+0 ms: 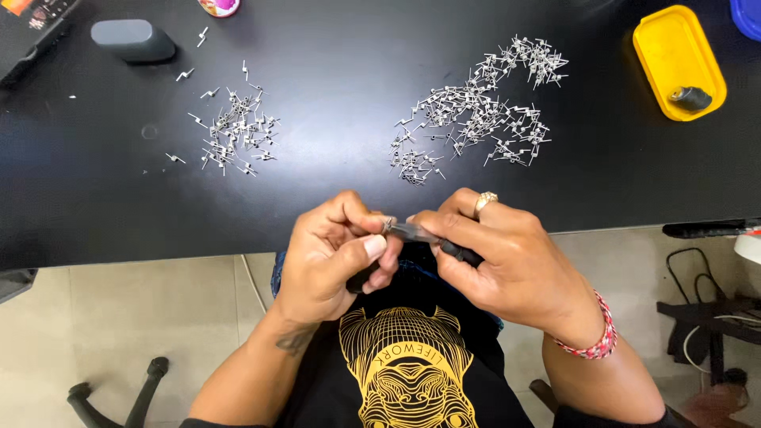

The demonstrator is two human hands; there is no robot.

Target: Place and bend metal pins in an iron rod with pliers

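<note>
Left hand pinches a small metal part; right hand grips a dark-handled tool touching it, at the bench edge. Two part heaps, smaller and larger, lie beyond; yellow tray far right.

Open black table between the two heaps of small metal parts: smaller heap left, larger heap right. Bare strip along the near edge ahead of both hands. Grey case blocking the far left corner, yellow tray the far right.
</note>
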